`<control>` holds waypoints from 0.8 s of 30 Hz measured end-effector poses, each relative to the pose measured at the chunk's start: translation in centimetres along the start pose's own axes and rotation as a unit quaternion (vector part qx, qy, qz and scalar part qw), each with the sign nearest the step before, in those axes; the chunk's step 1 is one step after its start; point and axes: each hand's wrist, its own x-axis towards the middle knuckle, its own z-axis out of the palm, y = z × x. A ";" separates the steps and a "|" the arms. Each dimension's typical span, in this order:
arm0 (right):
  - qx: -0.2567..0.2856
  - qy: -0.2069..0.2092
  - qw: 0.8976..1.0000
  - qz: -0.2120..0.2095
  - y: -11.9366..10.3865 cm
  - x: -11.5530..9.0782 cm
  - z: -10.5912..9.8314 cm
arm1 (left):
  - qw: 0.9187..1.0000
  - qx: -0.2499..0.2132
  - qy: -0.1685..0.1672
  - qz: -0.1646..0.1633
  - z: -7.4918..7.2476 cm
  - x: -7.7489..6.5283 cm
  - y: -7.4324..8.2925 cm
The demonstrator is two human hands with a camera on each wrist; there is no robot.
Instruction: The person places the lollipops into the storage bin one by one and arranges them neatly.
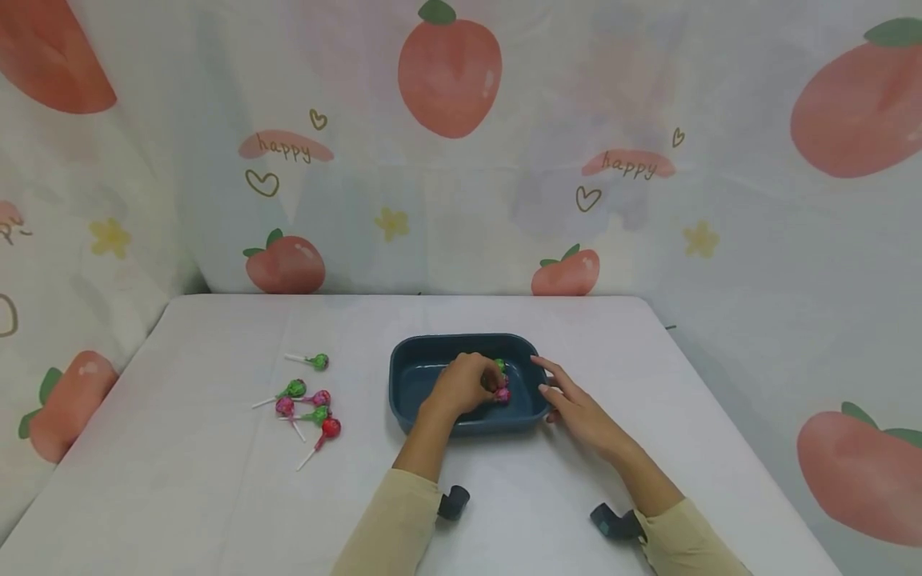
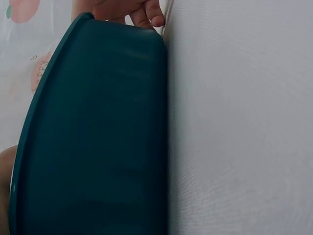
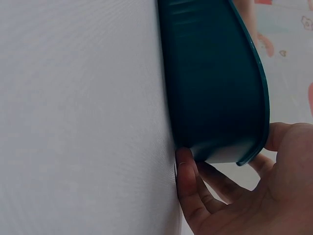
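left grip [image 1: 463,384] inside dark tray [image 1: 419,380]

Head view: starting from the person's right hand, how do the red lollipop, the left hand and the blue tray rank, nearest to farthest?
1. Blue tray: nearest, its right end touching the right hand.
2. Left hand: next, over the tray's inside.
3. Red lollipop: farthest, on the table left of the tray.
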 end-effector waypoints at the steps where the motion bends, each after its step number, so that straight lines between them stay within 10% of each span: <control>1: 0.003 -0.001 1.000 0.000 0.0 0.0 0.0 | 1.000 0.001 0.002 0.002 0.0 -0.1 0.0; 24: -0.005 0.003 1.000 0.015 -0.4 -0.2 -0.1 | 0.992 0.117 0.014 0.032 -7.0 -3.3 -2.4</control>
